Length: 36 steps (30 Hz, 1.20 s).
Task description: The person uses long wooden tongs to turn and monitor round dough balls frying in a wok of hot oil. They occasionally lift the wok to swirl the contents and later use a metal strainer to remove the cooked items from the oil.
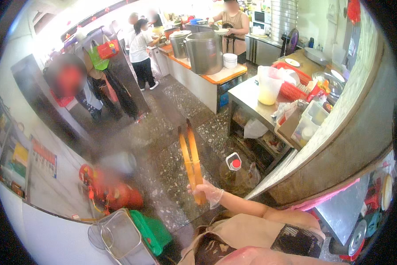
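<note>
My right hand (205, 192), in a clear plastic glove, is closed around the near end of a pair of long tongs (191, 159). They look like orange-brown wood or bamboo with dark far tips, and point forward over the speckled floor. The two arms lie close side by side, with a narrow gap between them towards the tips. Nothing is held between the tips. My left hand is out of view. Beneath and right of the tongs, a clear plastic jug with a red cap (236, 164) stands on the floor.
A steel table (248, 92) at right holds a pitcher of yellow liquid (268, 89) and a red basket (289, 91). A large steel pot (204, 54) stands on a counter ahead, with several people beyond. Red gas cylinders (125, 195) and a wire basket (122, 232) are at lower left.
</note>
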Tool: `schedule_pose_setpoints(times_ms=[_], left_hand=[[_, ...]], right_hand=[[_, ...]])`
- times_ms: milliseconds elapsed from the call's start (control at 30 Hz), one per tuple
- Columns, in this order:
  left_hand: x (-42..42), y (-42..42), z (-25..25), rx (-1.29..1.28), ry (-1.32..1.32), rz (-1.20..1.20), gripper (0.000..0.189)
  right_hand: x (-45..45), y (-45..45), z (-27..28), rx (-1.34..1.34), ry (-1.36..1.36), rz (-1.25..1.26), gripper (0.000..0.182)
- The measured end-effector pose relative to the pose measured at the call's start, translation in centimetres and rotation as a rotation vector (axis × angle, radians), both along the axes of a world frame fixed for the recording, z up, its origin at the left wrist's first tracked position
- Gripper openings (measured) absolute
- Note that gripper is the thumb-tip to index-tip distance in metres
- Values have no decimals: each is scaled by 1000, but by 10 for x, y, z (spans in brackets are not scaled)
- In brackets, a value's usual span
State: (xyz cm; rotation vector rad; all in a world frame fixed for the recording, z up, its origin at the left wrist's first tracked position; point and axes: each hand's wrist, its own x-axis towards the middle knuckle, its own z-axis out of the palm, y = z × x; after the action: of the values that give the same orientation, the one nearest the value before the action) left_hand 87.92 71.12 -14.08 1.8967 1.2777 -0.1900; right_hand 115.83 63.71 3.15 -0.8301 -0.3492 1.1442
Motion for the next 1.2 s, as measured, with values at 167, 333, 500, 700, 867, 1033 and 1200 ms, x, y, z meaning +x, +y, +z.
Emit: schedule_pose_setpoints(times_ms=[167, 333, 500, 700, 867, 1033, 1200], left_hand=[[-6, 3, 5, 10, -28, -3, 37], [-8, 2, 5, 12, -43, -14, 37], [-11, -6, 7, 14, -66, -11, 37], [8, -6, 13, 25, -104, -27, 37], [34, -6, 18, 50, -111, -43, 37], [60, 1, 21, 75, -115, -66, 37], [75, 3, 20, 84, -114, -71, 37]], right_hand=[[-4, 9, -4, -178, 41, 9, 40], [-20, 5, 18, -176, 89, -61, 25], [-30, 7, 5, -333, -24, 11, 22], [-47, -3, 0, -398, -46, 123, 22], [-57, -4, -35, -437, -97, 247, 27], [-62, 3, -25, -536, -222, 267, 35], [-59, -8, 12, -532, -314, 241, 43]])
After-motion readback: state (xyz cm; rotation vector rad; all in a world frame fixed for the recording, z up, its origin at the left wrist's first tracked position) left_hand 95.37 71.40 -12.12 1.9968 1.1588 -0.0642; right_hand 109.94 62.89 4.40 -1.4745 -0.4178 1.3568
